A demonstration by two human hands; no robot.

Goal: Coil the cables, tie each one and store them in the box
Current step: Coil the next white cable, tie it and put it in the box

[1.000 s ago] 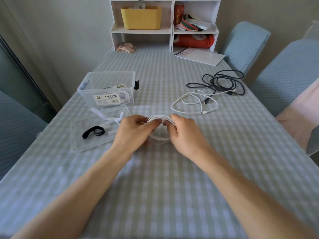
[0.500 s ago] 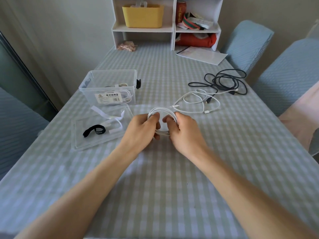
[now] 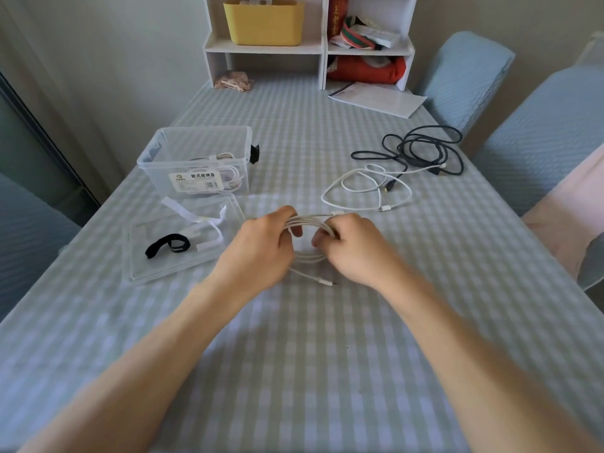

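Clear plastic box (image 3: pixel 196 158) holds a tied white cable; its lid (image 3: pixel 183 243) carries straps. Both hands' fingers (image 3: pixel 291 223) clasp the white coil (image 3: pixel 310 220), partly hiding it.

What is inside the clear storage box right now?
The clear box holds at least one coiled white cable, seen through its wall, apparently with a tie around it. The label covers part of the inside, so I cannot tell whether more lies there.
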